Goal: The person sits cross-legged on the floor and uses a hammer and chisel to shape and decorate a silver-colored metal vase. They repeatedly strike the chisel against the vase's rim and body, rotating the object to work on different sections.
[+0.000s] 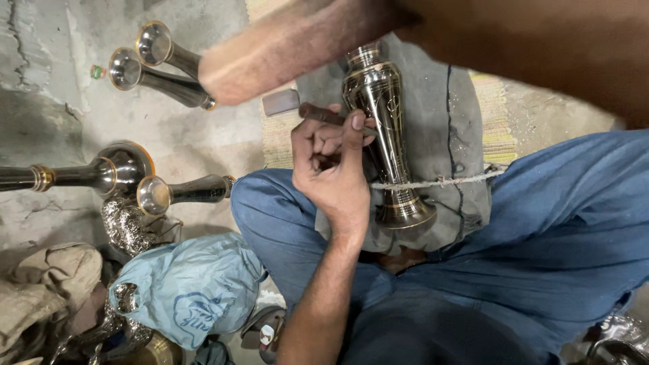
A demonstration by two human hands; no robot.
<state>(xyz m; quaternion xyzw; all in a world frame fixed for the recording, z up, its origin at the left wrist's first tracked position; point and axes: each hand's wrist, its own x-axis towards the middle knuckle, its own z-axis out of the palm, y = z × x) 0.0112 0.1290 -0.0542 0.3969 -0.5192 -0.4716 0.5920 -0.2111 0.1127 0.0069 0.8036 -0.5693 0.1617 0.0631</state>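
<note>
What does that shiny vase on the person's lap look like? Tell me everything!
The vase looks like dark polished metal with brass-coloured bands and fine engraved lines. It has a ringed neck, a bulging shoulder, a slim waist and a flared foot. It lies on a grey cloth across the lap, a cord over its waist. The left hand presses a tool against it.

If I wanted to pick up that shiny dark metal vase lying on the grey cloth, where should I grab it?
Probably the narrow waist of the shiny dark metal vase, from above and from its right, the side clear of the left hand. It lies flat there, slim enough to wrap, with its wide foot stopping slips.
</note>
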